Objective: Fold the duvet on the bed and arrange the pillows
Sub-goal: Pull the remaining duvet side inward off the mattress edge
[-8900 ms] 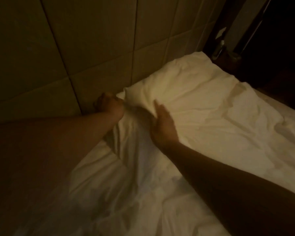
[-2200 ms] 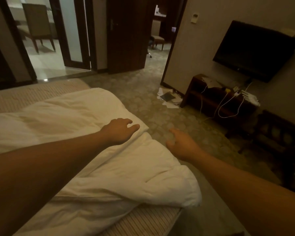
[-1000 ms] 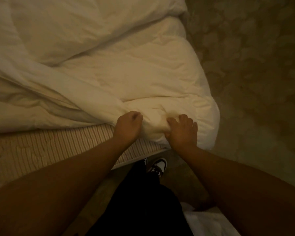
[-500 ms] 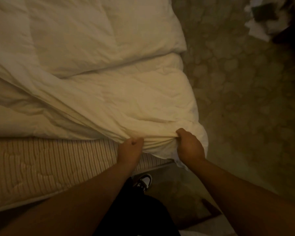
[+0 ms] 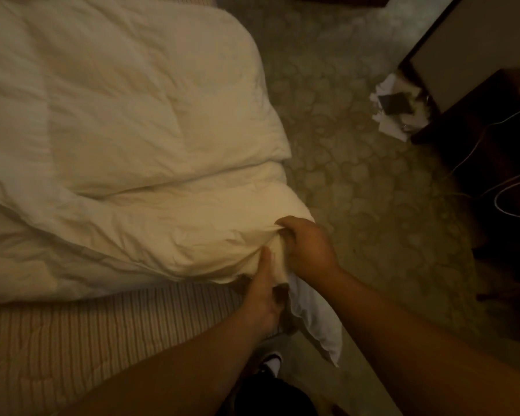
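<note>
Head view, the only one we have. We stand at the bed's corner, looking down. The bulky cream-white quilted duvet (image 5: 126, 151) lies bunched across the upper left of the bed, and the striped beige mattress (image 5: 81, 340) is bare below it. One duvet corner hangs off the bed edge toward the patterned carpet (image 5: 357, 190).

Key relation: that corner sits right at our hands, and the rest of the duvet runs up and left from them, long axis toward the top left. A fold would carry the corner that way. Our right hand (image 5: 308, 249) is on the outer side of the corner, our left hand (image 5: 263, 292) just below it at the mattress edge. Both touch the cloth.

Fingers: the right ones are curled and pinch a bunch of duvet fabric at the corner. On the left the thumb lies straight against the fabric, the other fingers are tucked under the hanging fold, so we judge it a grip, but part is hidden.

No pillows in view. Papers (image 5: 394, 115) lie on the carpet beside a dark wooden cabinet (image 5: 493, 115), well apart from us.
</note>
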The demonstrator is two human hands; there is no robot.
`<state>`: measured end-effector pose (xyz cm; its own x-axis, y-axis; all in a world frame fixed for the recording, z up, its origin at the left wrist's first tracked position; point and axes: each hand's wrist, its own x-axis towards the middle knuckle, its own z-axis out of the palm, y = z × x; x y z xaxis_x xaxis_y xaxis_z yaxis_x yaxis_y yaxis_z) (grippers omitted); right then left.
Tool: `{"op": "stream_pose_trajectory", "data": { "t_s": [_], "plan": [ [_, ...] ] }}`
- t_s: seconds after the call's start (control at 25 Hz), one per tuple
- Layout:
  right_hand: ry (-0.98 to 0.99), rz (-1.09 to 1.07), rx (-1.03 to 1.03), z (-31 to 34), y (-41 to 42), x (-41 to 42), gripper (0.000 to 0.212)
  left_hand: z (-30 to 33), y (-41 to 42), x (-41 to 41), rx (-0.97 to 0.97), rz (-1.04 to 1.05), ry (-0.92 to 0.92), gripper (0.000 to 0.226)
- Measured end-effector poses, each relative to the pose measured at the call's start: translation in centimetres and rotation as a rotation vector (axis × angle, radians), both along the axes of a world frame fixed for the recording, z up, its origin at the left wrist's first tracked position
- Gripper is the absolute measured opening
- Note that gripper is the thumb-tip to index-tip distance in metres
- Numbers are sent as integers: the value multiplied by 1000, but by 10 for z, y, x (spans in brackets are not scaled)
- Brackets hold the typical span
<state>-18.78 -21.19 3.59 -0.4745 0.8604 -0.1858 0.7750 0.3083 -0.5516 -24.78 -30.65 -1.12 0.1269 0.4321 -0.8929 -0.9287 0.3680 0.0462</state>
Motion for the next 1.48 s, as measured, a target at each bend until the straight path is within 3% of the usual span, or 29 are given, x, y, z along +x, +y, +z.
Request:
{"op": "stream_pose_trajectory", "data": {
  "t_s": [0.08, 0.2, 0.36, 0.44, 0.56, 0.64, 0.72, 0.84, 1.04, 1.2, 1.48],
  "plan": [
    [29, 28, -11, 8, 10, 2, 25, 11, 16, 3, 91, -84, 25, 71],
    [16, 51, 60, 7, 20, 27, 32, 37, 50, 3, 121, 10, 71, 57],
    [83, -70, -168, -7, 30, 80, 92, 75, 105, 8, 194, 300, 44, 58],
    [31, -83, -158, -13, 37, 102, 109, 97, 129, 16, 232, 416, 60, 61],
    [-206, -52, -79, -18, 56, 140, 92, 125, 160, 32, 323, 570, 142, 61],
    [-296, -85, -36, -13, 81, 163, 56, 142, 171, 40, 351, 631, 234, 57],
    [-239, -115, -20, -3, 114, 181, 30, 151, 181, 41, 330, 646, 336, 53],
    [-116, -143, 49, 17, 177, 199, 18, 159, 198, 34, 194, 600, 502, 46],
    [-65, 56, 213, 38, 286, 185, 21, 161, 243, 12, 67, 673, 621, 36],
    [2, 101, 120, 50, 357, 156, 33, 165, 296, -13, 33, 744, 683, 32],
    [-123, 424, 259, 80, 503, 98, 13, 157, 419, -87, -97, 787, 767, 31]
  ]
}}
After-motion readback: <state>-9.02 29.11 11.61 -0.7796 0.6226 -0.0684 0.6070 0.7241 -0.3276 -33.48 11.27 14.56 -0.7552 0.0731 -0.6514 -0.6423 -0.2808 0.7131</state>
